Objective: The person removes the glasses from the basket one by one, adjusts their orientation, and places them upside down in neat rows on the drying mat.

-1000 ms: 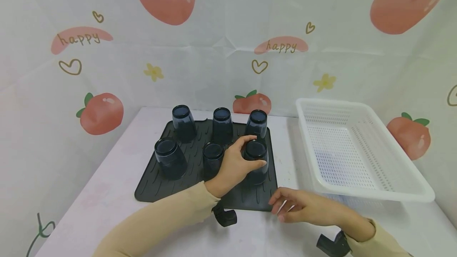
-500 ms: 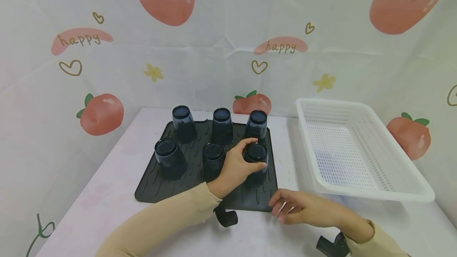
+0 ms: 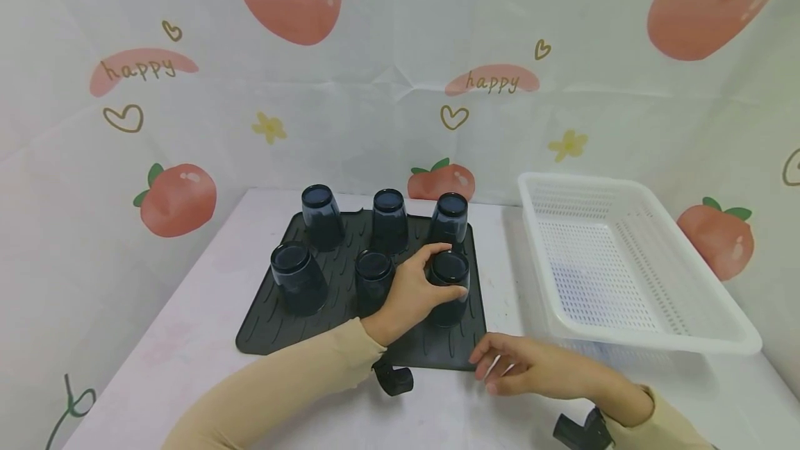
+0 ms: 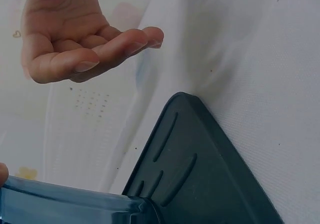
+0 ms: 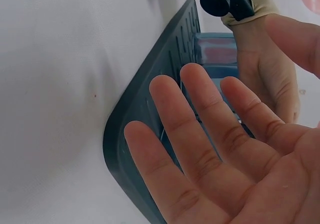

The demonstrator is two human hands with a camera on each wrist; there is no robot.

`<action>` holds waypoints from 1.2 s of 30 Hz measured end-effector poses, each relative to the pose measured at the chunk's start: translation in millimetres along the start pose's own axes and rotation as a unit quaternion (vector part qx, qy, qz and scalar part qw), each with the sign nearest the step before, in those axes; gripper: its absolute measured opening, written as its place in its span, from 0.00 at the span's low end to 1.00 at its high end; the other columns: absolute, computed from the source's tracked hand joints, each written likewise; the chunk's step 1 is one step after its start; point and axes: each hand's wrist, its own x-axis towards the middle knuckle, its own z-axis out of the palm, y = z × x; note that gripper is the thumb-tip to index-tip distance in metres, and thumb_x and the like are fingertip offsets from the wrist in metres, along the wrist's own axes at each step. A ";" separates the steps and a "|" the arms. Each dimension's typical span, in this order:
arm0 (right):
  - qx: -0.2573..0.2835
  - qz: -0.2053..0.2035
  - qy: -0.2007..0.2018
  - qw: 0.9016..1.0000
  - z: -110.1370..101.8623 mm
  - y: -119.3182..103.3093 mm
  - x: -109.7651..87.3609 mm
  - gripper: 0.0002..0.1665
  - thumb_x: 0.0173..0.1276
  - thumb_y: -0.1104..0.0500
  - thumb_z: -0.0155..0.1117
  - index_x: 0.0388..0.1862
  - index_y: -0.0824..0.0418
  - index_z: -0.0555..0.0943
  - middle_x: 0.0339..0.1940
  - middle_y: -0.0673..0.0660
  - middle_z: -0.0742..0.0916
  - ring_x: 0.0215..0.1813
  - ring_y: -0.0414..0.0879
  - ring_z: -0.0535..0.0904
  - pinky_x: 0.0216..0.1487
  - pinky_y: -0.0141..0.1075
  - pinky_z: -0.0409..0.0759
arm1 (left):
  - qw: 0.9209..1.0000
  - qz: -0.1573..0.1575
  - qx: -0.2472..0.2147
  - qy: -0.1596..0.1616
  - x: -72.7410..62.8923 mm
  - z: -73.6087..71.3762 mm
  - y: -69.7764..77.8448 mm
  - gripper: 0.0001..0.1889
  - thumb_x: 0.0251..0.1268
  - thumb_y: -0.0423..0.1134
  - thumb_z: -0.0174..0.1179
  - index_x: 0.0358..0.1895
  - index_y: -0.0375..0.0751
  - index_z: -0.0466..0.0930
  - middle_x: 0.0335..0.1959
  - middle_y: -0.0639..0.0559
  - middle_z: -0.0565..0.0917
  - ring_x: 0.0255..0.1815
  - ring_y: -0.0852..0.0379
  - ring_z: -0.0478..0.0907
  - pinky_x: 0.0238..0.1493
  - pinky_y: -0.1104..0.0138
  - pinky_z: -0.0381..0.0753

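Dark blue glasses stand upside down in two rows on a black ribbed drying mat [image 3: 269,335]. My left hand [image 3: 409,294] grips the front right glass [image 3: 450,269] between thumb and fingers; its lower part is dark against the mat. In the left wrist view the side of this glass [image 4: 65,206] shows by the mat corner [image 4: 192,159]. Left of that hand is the front middle glass [image 3: 373,273], partly covered by it. My right hand [image 3: 534,367] hovers at the mat's front right corner, its fingers [image 5: 172,109] relaxed and holding nothing.
A white perforated plastic basket [image 3: 731,339] stands on the right of the white table [image 3: 187,367]. The other glasses are the front left glass [image 3: 298,280] and the back row, left [image 3: 321,221], middle [image 3: 389,224] and right [image 3: 449,217]. A printed cloth [image 3: 387,19] hangs behind.
Since one second ago the left hand and its glass have come slightly down and nearer on the mat. Over the last half second they barely move. The right hand stays nearly still.
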 end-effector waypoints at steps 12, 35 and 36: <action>0.009 -0.010 -0.006 1.000 -1.4 3.1 1.4 0.19 0.70 0.59 0.61 0.55 0.66 0.72 0.48 0.64 0.82 0.49 0.44 0.81 0.46 0.31 0.80 | 1.000 0.011 0.007 -0.017 1.3 -1.8 -6.5 0.37 0.50 0.37 0.75 0.65 0.44 0.69 0.51 0.50 0.82 0.50 0.57 0.81 0.50 0.66 0.81; 0.014 -0.015 -0.012 1.000 0.7 5.5 1.6 0.18 0.70 0.59 0.61 0.55 0.64 0.73 0.48 0.63 0.82 0.49 0.43 0.81 0.46 0.31 0.80 | 0.999 0.020 -0.013 -0.031 1.6 -1.4 -9.4 0.38 0.48 0.35 0.75 0.65 0.45 0.67 0.54 0.52 0.79 0.55 0.58 0.76 0.57 0.62 0.77; 0.014 -0.014 -0.013 1.000 0.8 5.6 1.8 0.18 0.70 0.59 0.61 0.55 0.64 0.73 0.48 0.63 0.82 0.49 0.43 0.81 0.46 0.31 0.80 | 0.999 0.020 -0.013 -0.031 1.7 -1.5 -9.3 0.38 0.48 0.35 0.75 0.65 0.45 0.67 0.54 0.52 0.79 0.55 0.58 0.76 0.57 0.62 0.77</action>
